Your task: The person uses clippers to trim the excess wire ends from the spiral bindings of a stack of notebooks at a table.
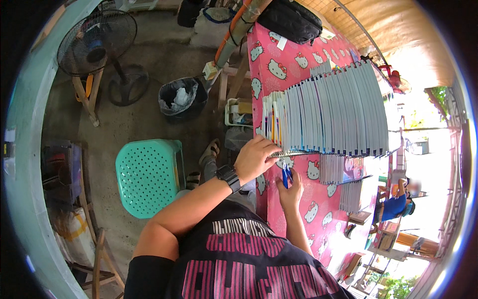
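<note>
A long row of spiral-bound books [328, 109] with pale page edges stands packed together on the pink table. My left hand [254, 154], a black watch on its wrist, lies at the near left end of the row. Its fingers are curled over a book's wire coil [285, 154] and grip the edge there. Just below, my right hand [291, 189] is closed around blue-handled pliers [286, 176]. The tips of the pliers point up at the coil end, close to my left fingertips; whether they touch the wire is too small to tell.
More bound books [343, 169] lie right of my right hand on the patterned pink tablecloth [311, 212]. A black bag [291, 21] sits at the table's far end. Left are a green stool [148, 178], a lined bin [181, 97] and a fan [97, 50]. Someone in blue [391, 208] is at right.
</note>
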The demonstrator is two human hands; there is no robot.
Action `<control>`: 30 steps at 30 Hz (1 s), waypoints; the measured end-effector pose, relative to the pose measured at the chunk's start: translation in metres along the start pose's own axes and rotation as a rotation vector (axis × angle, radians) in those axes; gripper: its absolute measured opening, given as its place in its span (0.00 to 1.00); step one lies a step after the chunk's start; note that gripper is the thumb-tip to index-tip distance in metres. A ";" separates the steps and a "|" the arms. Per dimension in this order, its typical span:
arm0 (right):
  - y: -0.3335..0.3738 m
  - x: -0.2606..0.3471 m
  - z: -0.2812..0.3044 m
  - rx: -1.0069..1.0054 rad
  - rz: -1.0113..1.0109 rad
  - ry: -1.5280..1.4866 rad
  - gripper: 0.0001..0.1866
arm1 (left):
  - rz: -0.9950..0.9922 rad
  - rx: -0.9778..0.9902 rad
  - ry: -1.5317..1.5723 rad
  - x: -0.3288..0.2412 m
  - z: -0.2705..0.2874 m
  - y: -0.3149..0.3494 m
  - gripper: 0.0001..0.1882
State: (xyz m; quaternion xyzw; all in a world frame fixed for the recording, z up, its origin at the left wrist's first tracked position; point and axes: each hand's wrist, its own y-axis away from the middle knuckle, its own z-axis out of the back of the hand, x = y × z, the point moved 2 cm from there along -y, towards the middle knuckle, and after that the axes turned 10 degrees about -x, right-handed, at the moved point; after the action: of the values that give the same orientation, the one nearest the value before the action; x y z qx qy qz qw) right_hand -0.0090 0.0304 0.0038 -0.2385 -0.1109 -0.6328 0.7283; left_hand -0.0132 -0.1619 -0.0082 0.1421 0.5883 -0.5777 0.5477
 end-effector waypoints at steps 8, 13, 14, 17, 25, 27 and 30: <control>-0.010 0.000 -0.003 -0.062 0.091 0.005 0.22 | 0.108 -0.012 0.116 0.003 -0.008 0.001 0.11; -0.014 0.004 0.004 0.056 -0.074 -0.008 0.16 | 0.189 0.010 0.157 0.005 -0.008 0.003 0.10; -0.014 0.003 0.005 0.057 -0.074 -0.004 0.15 | 0.186 0.003 0.161 0.004 -0.007 0.003 0.10; -0.008 0.002 0.009 0.061 -0.122 0.004 0.16 | 0.298 0.048 0.194 0.008 -0.007 0.006 0.11; -0.007 -0.006 -0.002 -0.014 0.143 0.030 0.24 | 0.430 0.096 0.345 0.008 -0.011 0.012 0.11; -0.008 -0.002 -0.003 -0.055 0.177 0.025 0.22 | 0.433 0.084 0.358 0.008 -0.012 0.012 0.11; -0.011 -0.007 -0.002 0.104 -0.079 0.082 0.19 | 0.445 0.069 0.361 0.008 -0.011 0.010 0.11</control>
State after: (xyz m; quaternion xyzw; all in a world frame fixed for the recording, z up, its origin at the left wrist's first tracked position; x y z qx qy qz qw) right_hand -0.0210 0.0342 0.0011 -0.1694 -0.1230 -0.6636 0.7182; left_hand -0.0130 -0.1535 -0.0224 0.3866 0.6105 -0.4284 0.5425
